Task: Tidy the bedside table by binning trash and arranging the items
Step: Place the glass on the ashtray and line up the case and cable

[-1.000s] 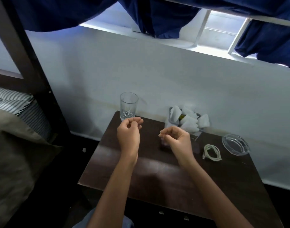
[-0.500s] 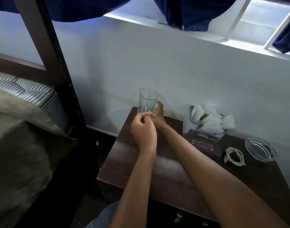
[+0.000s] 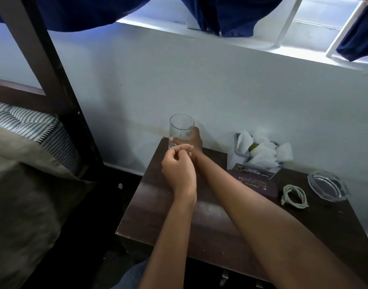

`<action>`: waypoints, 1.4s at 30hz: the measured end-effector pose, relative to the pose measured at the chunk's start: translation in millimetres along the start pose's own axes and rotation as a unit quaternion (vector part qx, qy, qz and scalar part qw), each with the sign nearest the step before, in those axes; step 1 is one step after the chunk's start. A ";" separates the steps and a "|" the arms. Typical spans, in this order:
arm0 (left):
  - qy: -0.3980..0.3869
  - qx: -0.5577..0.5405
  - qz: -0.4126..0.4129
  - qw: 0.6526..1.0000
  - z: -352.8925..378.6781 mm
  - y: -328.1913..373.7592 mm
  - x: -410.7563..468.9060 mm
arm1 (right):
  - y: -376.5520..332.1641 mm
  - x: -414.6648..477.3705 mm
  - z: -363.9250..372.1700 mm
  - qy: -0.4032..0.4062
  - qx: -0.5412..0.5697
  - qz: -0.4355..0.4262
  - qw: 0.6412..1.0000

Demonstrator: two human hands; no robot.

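Note:
A clear drinking glass (image 3: 181,126) stands at the far left corner of the dark wooden bedside table (image 3: 158,213). My right hand (image 3: 194,140) reaches across and grips the glass low down, fingers wrapped round it. My left hand (image 3: 178,167) hovers just in front of the glass with its fingers curled and nothing visible in them. At the back of the table, a grey holder (image 3: 239,150) is stuffed with crumpled white tissues (image 3: 262,151).
A dark booklet (image 3: 256,182) and a card lie in front of the tissue holder. A coiled white cable (image 3: 293,197) and a clear glass dish (image 3: 327,187) lie at the right. The bed with a pillow (image 3: 22,195) and a dark bedpost (image 3: 53,80) stands on the left.
My right hand moved from the table's middle across to the glass and closed round it. The left hand stayed curled near the glass. The view shifted left and closer.

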State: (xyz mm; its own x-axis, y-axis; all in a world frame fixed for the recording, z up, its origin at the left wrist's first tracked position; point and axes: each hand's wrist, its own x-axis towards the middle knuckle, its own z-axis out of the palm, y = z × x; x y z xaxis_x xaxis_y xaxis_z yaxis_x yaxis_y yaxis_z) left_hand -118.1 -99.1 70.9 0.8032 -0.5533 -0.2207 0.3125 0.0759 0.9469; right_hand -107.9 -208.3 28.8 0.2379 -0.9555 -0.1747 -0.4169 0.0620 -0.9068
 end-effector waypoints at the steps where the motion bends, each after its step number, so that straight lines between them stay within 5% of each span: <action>1: 0.005 0.000 0.007 1.000 -0.2 -0.1 0.6 | 1.9 -1.6 0.5 0.012 0.002 -0.023 1.000; 10: 0.064 -0.007 0.084 0.994 -3.0 -5.8 6.9 | 4.4 -76.4 -60.0 0.011 0.133 -0.046 0.990; 17: -0.094 0.217 0.062 0.970 14.2 -32.6 -13.3 | 18.5 -124.7 -163.6 0.125 0.151 -0.087 0.977; 22: -0.212 0.410 0.090 0.882 30.8 -48.7 -35.6 | 53.3 -121.5 -226.9 0.323 0.155 -0.058 0.932; 28: -0.262 0.542 0.211 0.770 45.0 -56.9 -64.2 | 100.6 -112.2 -291.2 0.482 0.146 0.007 0.864; 35: -0.319 0.633 0.354 0.610 80.4 -76.9 -69.6 | 133.4 -87.9 -322.3 0.500 0.108 0.012 0.859; 42: -0.346 0.668 0.351 0.558 101.4 -94.9 -58.7 | 147.6 -65.2 -330.5 0.473 0.023 0.042 0.880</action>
State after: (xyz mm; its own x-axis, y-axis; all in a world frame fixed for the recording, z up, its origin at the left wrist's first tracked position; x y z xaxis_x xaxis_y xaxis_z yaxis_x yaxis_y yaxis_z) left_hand -246.3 -157.9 17.7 -0.0409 -0.9990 0.0196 -0.9835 0.0437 0.1756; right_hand -474.9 -232.2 33.1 -0.6374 -0.7584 0.1365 -0.3574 0.1341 -0.9243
